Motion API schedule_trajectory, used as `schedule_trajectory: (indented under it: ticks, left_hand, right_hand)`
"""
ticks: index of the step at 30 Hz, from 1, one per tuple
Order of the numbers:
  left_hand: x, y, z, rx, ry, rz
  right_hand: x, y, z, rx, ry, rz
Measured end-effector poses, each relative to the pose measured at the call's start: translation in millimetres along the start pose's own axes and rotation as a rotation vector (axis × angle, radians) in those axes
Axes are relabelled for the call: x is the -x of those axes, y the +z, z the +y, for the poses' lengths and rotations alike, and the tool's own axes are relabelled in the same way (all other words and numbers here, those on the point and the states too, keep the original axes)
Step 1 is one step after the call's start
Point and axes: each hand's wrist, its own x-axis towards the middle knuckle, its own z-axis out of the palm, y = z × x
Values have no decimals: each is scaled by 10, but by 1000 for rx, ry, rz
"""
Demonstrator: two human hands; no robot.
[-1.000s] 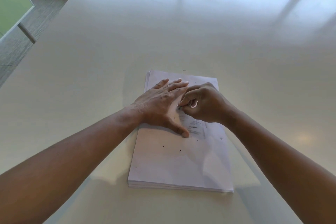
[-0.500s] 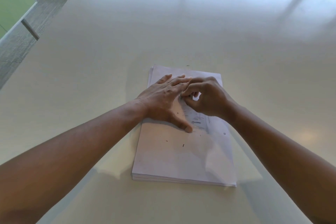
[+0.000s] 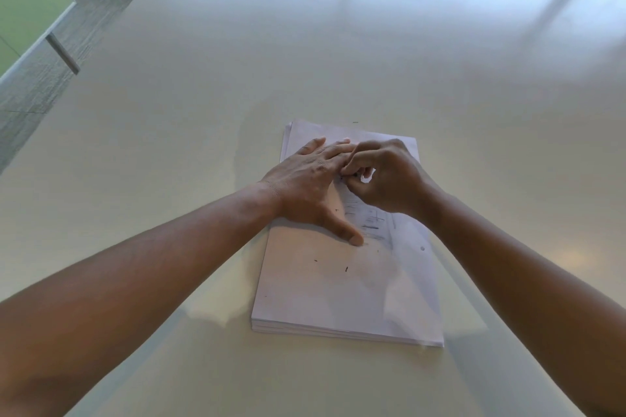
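Paper stack [image 3: 338, 298] lay flat mid-tabletop [image 3: 237, 78]. Left hand [image 3: 305, 186] pressed on it, fingers straight, slightly spread. Right hand [image 3: 389, 179] fingers curled together, pinching small dark bit [image 3: 345, 176] at top sheet; what it was, unclear. Sheet not yet lifted, so likely early, most work left.

Left forearm [image 3: 152, 281] is filling the 8 o'clock corner and right forearm [image 3: 528, 267] the 4 o'clock corner. Both are showing bare from frame edge to wrist. Left hand [image 3: 305, 186] is showing raised tendons and faint veins fanning across its back, with fine creases ringing the wrist. A short, trimmed thumbnail [image 3: 356, 240] is catching light at the hand's 5 o'clock end. Right hand [image 3: 389, 179] is showing rounded knuckle ridges, its back lying in shade.
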Motion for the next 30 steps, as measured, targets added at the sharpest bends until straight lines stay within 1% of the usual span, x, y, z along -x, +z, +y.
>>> schedule_trajectory:
  ticks: [1, 4, 6, 10, 12, 13, 17, 18, 19, 23, 25, 27, 30]
  left_hand:
    - [-6, 7, -2, -3, -1, 0]
    - [-30, 27, -20, -6, 1, -2]
    - [-31, 21, -28, 6, 0, -1]
    - [-10, 14, -10, 0, 11, 15]
    - [-17, 18, -14, -3, 9, 17]
    - [-22, 20, -23, -8, 7, 12]
    - [-39, 57, -53, -1, -10, 5]
    - [-41, 60, -51, -1, -11, 5]
    - [-43, 65, -55, 0, -10, 5]
    - [-37, 46, -56, -18, 7, 4]
    - [-39, 50, -54, -20, 5, 7]
    - [-43, 64, -61, -15, 3, 10]
    - [-42, 67, -67, -6, -11, 7]
  right_hand:
    - [19, 2, -24, -7, -14, -20]
    - [101, -23, -90, -61, -77, -152]
    - [108, -40, -91, -73, -63, -183]
    - [36, 7, -42, -34, 11, 10]
    - [40, 30, -41, -10, 13, 38]
    - [60, 25, -49, -17, -6, 9]
    - [187, -63, -118, -100, -68, -236]
    - [193, -87, -122, -100, -69, -269]
    - [184, -100, -115, -89, -71, -270]
    - [78, -84, -20, -31, -33, -91]
    - [69, -81, -2, -30, -26, -59]
    - [113, -107, -20, -62, -53, -124]
    - [229, -150, -82, -132, -97, -292]
